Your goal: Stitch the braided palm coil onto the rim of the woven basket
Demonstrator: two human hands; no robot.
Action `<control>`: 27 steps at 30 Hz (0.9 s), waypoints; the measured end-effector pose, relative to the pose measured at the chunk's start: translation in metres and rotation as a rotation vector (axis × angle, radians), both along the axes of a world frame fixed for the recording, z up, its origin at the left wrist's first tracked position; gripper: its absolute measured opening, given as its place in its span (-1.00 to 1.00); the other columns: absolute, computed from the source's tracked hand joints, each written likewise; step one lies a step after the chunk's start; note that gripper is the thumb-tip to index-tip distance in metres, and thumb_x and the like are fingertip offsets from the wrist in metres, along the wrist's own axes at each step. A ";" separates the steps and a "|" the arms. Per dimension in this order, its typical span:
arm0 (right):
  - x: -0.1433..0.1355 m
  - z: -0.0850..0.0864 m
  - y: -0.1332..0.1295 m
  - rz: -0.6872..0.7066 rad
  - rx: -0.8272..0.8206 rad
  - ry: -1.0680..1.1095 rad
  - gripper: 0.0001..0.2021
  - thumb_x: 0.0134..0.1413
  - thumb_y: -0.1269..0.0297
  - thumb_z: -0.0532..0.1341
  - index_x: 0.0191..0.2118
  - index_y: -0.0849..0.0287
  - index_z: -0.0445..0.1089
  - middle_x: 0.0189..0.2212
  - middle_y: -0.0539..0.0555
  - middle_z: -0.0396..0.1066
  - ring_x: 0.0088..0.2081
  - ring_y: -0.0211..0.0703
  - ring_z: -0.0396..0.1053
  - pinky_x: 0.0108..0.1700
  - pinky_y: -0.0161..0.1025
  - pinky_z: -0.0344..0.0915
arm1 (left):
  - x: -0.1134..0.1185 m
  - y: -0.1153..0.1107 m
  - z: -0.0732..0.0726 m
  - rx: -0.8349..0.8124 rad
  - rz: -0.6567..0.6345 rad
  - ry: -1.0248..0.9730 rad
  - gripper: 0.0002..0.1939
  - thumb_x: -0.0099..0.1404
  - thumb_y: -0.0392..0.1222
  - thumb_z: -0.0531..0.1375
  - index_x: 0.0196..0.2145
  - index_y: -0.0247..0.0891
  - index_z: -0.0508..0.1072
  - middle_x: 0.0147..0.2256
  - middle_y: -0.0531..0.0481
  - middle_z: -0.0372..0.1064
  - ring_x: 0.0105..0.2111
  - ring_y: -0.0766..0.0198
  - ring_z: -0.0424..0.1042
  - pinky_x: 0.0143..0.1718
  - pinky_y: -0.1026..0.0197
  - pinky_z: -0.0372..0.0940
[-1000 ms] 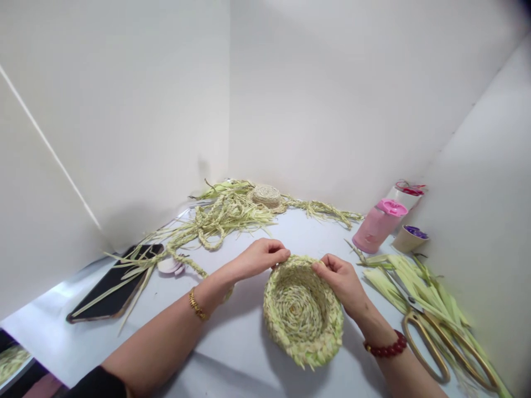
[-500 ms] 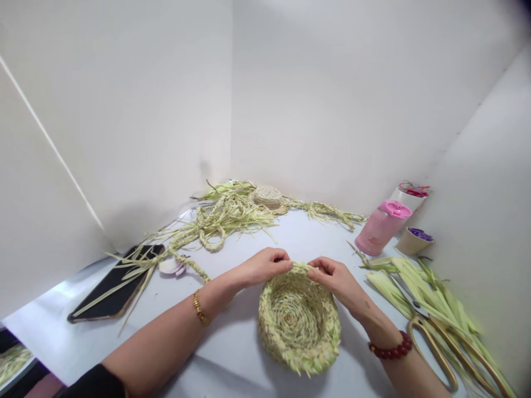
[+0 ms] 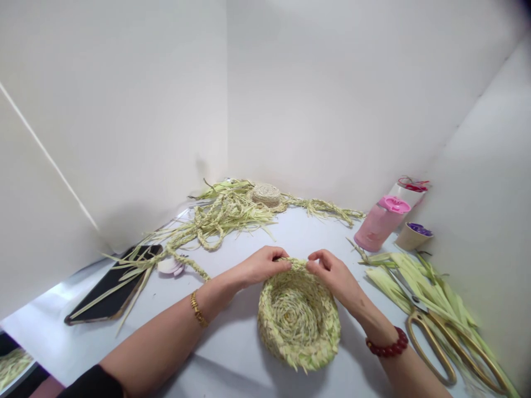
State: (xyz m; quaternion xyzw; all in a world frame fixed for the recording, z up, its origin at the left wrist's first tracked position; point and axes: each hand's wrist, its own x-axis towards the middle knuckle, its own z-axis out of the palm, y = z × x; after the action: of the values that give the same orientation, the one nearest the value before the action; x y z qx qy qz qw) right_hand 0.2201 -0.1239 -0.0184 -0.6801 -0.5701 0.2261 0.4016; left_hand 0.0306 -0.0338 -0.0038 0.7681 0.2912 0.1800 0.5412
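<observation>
A round woven basket (image 3: 298, 326) of pale green plaited fibre rests on the white table with its hollow facing up. My left hand (image 3: 267, 265) pinches the braid at its far rim between thumb and fingers. At the right part of that rim, my right hand (image 3: 329, 271) touches the edge with its thumb, the index finger curled and lifted off with a small gap. A plaited braid (image 3: 193, 265) runs from the heap of strips down behind my left wrist.
Loose strips and braids (image 3: 224, 215) lie at the back beside a small woven hat (image 3: 266, 194). A black tablet (image 3: 112, 287) is at left. Right: pink bottle (image 3: 377, 226), cup with purple contents (image 3: 414, 236), husks (image 3: 448, 298) and gold-handled scissors (image 3: 431, 320).
The index finger of my right hand has risen off the rim, widening the gap to the thumb. My left hand keeps its pinch, and the view has shifted slightly.
</observation>
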 end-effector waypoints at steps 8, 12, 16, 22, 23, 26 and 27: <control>-0.022 0.022 -0.021 -0.099 0.099 -0.107 -0.78 0.13 0.26 -0.04 -0.19 0.12 0.30 -0.51 -0.03 0.35 -0.53 -0.24 0.23 -0.41 -0.30 0.12 | 0.002 -0.003 0.000 0.091 0.026 0.023 -0.76 0.08 -0.09 0.10 -0.39 -0.34 0.40 -0.50 0.09 0.22 -0.47 0.35 0.16 -0.44 0.31 0.08; -0.037 0.017 -0.021 -0.082 0.204 -0.413 -0.86 0.07 0.34 0.04 -0.46 0.14 0.29 -0.44 0.04 0.34 -0.34 -0.15 0.25 -0.28 -0.26 0.10 | 0.002 -0.002 -0.002 0.119 0.023 0.016 -0.77 0.09 -0.11 0.08 -0.40 -0.33 0.39 -0.50 0.09 0.22 -0.47 0.35 0.16 -0.44 0.32 0.09; -0.042 0.007 -0.020 -0.065 0.154 -0.523 -0.87 0.05 0.39 0.06 -0.48 0.14 0.25 -0.49 0.00 0.31 -0.40 -0.20 0.21 -0.34 -0.29 0.05 | 0.002 -0.001 -0.006 0.157 0.032 0.004 -0.78 0.09 -0.12 0.08 -0.40 -0.32 0.39 -0.49 0.09 0.23 -0.46 0.35 0.17 -0.45 0.33 0.09; -0.045 0.003 -0.019 -0.062 0.085 -0.609 -0.87 0.06 0.37 0.07 -0.49 0.14 0.23 -0.50 0.00 0.32 -0.43 -0.21 0.21 -0.38 -0.30 -0.01 | 0.002 -0.002 -0.007 0.157 0.039 0.004 -0.79 0.09 -0.13 0.09 -0.39 -0.32 0.39 -0.47 0.07 0.27 -0.43 0.33 0.21 -0.44 0.34 0.11; -0.046 0.003 -0.019 -0.067 0.073 -0.625 -0.87 0.06 0.37 0.07 -0.49 0.14 0.23 -0.50 0.01 0.32 -0.44 -0.21 0.21 -0.39 -0.30 -0.02 | 0.002 -0.002 -0.007 0.159 0.041 0.002 -0.79 0.08 -0.13 0.09 -0.39 -0.32 0.39 -0.46 0.07 0.27 -0.43 0.33 0.21 -0.44 0.34 0.12; -0.047 0.004 -0.018 -0.092 0.045 -0.660 -0.85 0.06 0.39 0.05 -0.50 0.14 0.22 -0.52 0.01 0.33 -0.47 -0.22 0.19 -0.42 -0.30 -0.06 | 0.002 -0.002 -0.008 0.170 0.056 -0.001 -0.79 0.07 -0.12 0.10 -0.40 -0.32 0.39 -0.47 0.07 0.27 -0.44 0.33 0.21 -0.44 0.34 0.12; -0.048 0.004 -0.018 -0.099 0.040 -0.666 -0.85 0.06 0.39 0.04 -0.51 0.14 0.21 -0.54 0.01 0.33 -0.48 -0.22 0.18 -0.43 -0.30 -0.07 | 0.002 -0.002 -0.008 0.174 0.060 0.001 -0.79 0.07 -0.12 0.11 -0.40 -0.32 0.39 -0.47 0.07 0.28 -0.44 0.33 0.21 -0.44 0.34 0.12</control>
State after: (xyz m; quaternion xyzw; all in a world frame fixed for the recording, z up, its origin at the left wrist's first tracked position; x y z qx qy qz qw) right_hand 0.1725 -0.1416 -0.0144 -0.7357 -0.6404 -0.0394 0.2172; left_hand 0.0330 -0.0354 -0.0122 0.8031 0.2977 0.2202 0.4668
